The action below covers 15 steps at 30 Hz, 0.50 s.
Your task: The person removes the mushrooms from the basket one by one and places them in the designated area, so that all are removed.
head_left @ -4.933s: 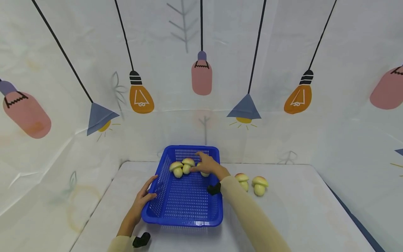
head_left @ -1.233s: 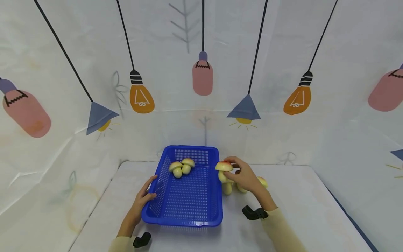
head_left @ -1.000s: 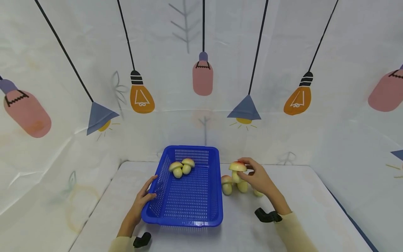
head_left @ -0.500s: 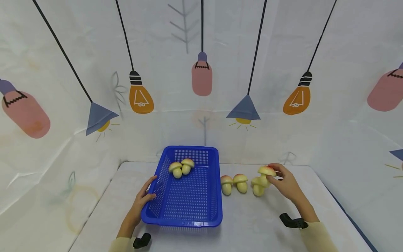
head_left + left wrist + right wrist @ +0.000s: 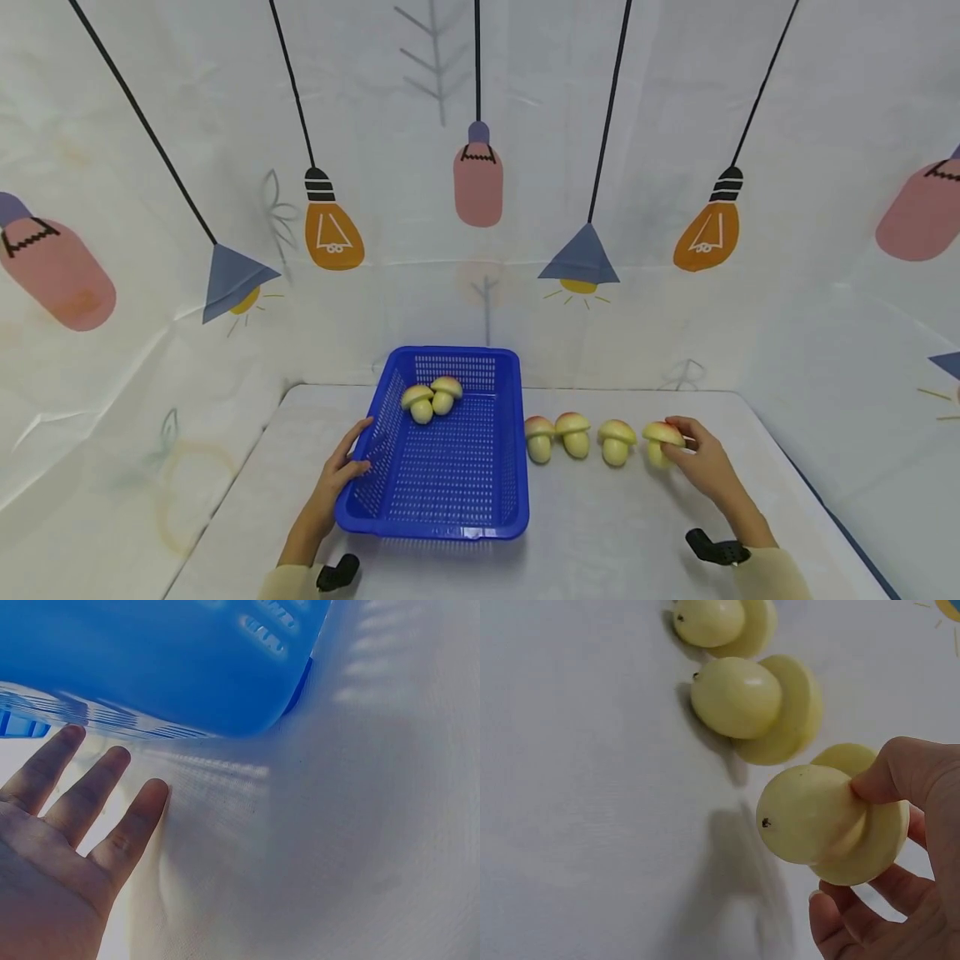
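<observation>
My right hand pinches a toy mushroom by its stem and cap, thumb against the stem in the right wrist view. It is at the right end of a row; whether it touches the table I cannot tell. Three more mushrooms stand to its left: a near one, a middle one and one beside the basket. My left hand rests against the left side of the blue plastic basket, its fingers straight in the left wrist view. Two mushrooms lie in the basket's far left part.
The white table meets a pale cloth backdrop printed with lamps and bulbs behind the basket. Black straps with mounts sit on both wrists. The table's right edge runs along the right side.
My right hand has taken a mushroom from the basket, carried it right past the others and lowered it at the row's right end. My left hand has stayed at the basket.
</observation>
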Motion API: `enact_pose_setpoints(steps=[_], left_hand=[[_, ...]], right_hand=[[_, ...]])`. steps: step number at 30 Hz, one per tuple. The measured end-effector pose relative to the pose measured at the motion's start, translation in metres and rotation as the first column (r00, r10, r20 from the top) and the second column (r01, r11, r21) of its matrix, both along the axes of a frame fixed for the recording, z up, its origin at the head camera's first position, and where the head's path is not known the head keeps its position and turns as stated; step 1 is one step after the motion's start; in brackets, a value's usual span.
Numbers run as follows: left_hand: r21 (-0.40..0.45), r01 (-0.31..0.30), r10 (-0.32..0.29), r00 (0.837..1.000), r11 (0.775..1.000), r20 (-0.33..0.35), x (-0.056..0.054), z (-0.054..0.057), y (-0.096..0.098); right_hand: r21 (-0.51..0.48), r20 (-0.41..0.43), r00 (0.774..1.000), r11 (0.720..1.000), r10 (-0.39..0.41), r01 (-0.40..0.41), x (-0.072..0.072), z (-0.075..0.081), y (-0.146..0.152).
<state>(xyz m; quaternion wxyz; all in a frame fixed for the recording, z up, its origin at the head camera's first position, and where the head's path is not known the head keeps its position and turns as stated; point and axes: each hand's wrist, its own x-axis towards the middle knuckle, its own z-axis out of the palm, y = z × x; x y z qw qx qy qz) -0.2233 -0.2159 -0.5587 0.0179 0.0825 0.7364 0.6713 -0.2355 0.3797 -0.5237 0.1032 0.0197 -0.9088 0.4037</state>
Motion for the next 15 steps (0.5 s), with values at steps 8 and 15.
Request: enact_pose_setpoints(steps=[8,15], left_hand=[[-0.014,-0.008,0.008,1.000,1.000,0.005,-0.002,-0.002,0.000],[-0.022,-0.022,0.023,1.000,1.000,0.007,-0.002,-0.002,0.000]], right_hand=[[-0.021,0.115,0.993,1.000,-0.017,0.020,0.004,-0.016,0.001],[-0.020,0.088,0.996,1.000,-0.009,0.011,-0.001,-0.017,-0.002]])
